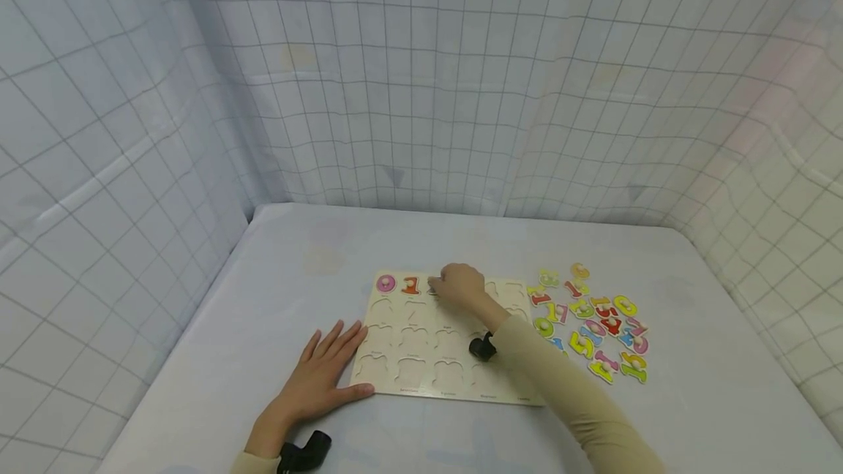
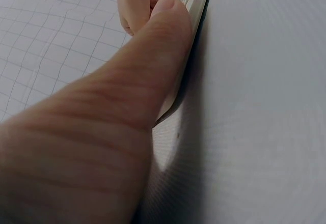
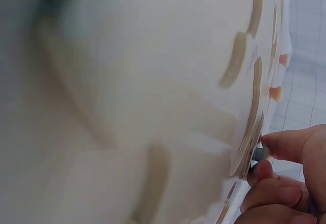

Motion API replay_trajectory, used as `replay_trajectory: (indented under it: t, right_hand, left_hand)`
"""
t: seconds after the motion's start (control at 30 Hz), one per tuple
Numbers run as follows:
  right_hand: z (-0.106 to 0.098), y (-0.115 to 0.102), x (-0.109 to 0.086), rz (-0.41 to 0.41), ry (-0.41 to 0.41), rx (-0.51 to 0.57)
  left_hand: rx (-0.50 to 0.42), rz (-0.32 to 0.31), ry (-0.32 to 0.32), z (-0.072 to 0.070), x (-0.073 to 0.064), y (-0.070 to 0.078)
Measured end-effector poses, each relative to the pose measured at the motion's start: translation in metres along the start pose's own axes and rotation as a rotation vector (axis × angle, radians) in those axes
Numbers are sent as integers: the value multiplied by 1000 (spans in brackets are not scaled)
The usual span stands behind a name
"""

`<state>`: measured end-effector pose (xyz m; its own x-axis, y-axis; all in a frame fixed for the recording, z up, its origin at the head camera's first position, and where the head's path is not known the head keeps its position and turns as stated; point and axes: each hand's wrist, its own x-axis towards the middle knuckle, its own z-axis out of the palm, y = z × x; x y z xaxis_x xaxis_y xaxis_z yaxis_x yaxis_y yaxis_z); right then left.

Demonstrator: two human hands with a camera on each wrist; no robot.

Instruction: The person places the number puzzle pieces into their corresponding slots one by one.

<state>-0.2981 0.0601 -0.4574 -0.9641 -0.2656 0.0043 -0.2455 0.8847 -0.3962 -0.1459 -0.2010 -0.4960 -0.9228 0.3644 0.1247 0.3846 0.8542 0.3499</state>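
Note:
A pale wooden number puzzle board [image 1: 424,389] with rows of recesses lies on the white table. My right hand [image 1: 461,285] is over its top row, pinching the small grey-blue knob [image 3: 260,154] of a number piece between thumb and finger. That piece sits close against the board; its number is mostly hidden by the hand. To its left, a pink 0 piece [image 1: 386,283] and an orange-red 1 piece [image 1: 410,285] rest in the row. My left hand [image 1: 323,375] lies with fingers spread beside the board's left edge, its thumb [image 2: 170,25] at the near-left corner.
Right of the board, several colourful number pieces with knobs lie in a loose scatter, among them a yellow-green 5 [image 1: 582,344] and a yellow 0 [image 1: 625,305]. White cloth walls with a grid pattern [image 1: 421,93] stand around the table's back and sides.

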Motion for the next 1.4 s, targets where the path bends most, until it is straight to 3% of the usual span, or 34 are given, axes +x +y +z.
replay_trajectory:
  t: [0.43,0.67,0.87,1.13,1.4]
  right_hand:
    - [-4,18,8,1,-153,173]
    - [-6,17,6,11,-180,208]
    - [-15,23,1,-24,-218,246]
    - [-44,63,-9,-49,-327,435]
    - [-74,112,-28,-3,-270,412]
  left_hand:
    - [-13,24,26,1,4,0]
    - [-13,28,37,3,4,1]
    - [-2,9,8,4,2,-1]
    - [6,12,19,3,2,-3]
    - [2,3,10,3,1,-3]
